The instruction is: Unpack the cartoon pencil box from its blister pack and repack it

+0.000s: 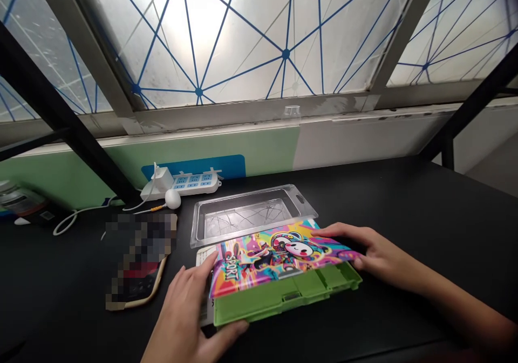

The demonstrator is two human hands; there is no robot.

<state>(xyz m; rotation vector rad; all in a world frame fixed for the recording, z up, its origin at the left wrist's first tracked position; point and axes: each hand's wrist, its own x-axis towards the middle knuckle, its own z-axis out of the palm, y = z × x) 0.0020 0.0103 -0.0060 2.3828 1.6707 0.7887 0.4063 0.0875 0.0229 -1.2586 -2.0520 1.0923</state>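
Observation:
A green plastic case point(283, 293) with a bright cartoon lid marked "SPORT" lies on the black table point(424, 212) in front of me. My left hand point(190, 309) grips its left end, thumb under the front edge and fingers on the lid's corner. My right hand point(364, 247) holds the right end, fingers curled over the far right corner of the lid. Just behind the case lies a clear plastic blister shell point(251, 212), open side up. A white card point(203, 256) peeks out under the case's left end.
A phone point(140, 260) lies left of the case. Behind it a white power strip point(186, 182) with a plug and cables rests against the green and white wall panel. A jar point(16, 198) stands at far left. Black frame struts slant at both sides.

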